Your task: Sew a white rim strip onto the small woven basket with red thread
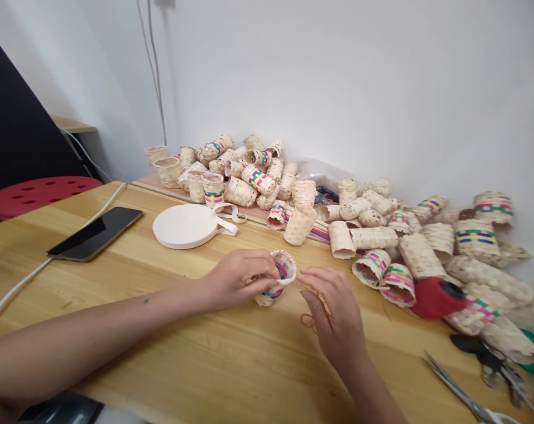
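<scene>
My left hand (244, 277) grips a small woven strip basket (267, 297) at its near-left side, fingers closed over the edge. The basket is tilted, its mouth facing up and towards me. A pale rim with pinkish stitches circles the mouth, and pink, purple and blue strips show inside. Just right of the rim, my right hand (335, 309) has its fingers stretched out and the thumb apart from them. Its fingertips are close to the rim; whether they touch it I cannot tell. Below the thumb hangs a loop of red thread (308, 320), partly hidden by the hand.
Many woven baskets (375, 238) are heaped along the wall. A red thread spool (437, 299) and scissors (454, 383) lie right. A white round object with a strap (185, 227), a phone (96, 234) and a white cable (17, 288) lie left. A red stool (41, 197) stands beyond.
</scene>
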Action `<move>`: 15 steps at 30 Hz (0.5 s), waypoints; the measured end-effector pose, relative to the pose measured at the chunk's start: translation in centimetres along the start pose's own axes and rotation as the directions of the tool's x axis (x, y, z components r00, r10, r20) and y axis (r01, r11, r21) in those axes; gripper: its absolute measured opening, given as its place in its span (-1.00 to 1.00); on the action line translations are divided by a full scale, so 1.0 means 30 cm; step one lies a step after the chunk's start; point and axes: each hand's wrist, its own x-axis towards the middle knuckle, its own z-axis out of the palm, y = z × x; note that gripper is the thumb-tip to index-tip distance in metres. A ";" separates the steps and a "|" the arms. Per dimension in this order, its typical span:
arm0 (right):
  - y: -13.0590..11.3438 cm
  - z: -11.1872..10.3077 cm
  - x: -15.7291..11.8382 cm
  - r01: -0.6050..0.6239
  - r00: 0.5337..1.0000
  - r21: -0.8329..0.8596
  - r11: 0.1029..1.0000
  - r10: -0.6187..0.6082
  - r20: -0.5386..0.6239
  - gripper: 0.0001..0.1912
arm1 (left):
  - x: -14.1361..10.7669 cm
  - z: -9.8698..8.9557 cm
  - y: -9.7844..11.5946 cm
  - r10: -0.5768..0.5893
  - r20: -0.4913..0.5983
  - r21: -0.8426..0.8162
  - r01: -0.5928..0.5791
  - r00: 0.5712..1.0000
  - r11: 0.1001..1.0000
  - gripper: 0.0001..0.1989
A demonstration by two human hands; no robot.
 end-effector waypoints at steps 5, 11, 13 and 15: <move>-0.013 0.002 0.003 0.027 1.000 0.026 0.999 -0.027 -0.004 -0.81 | 0.001 -0.013 -0.004 0.024 0.112 -0.085 -0.015 0.993 0.996 -0.86; -0.002 0.016 -0.008 0.015 0.996 0.021 1.000 -0.017 0.087 -0.86 | 0.003 -0.011 -0.002 0.043 0.118 -0.087 -0.032 0.992 0.996 -0.85; 0.001 0.022 -0.010 0.010 0.996 0.007 1.000 -0.011 0.092 -0.87 | 0.000 -0.005 -0.002 0.054 0.097 -0.066 -0.048 0.994 0.997 -0.85; 0.005 0.031 -0.014 0.012 0.995 -0.038 0.999 -0.008 0.104 -0.88 | -0.008 0.007 -0.001 0.086 0.038 -0.020 -0.086 0.996 0.996 -0.87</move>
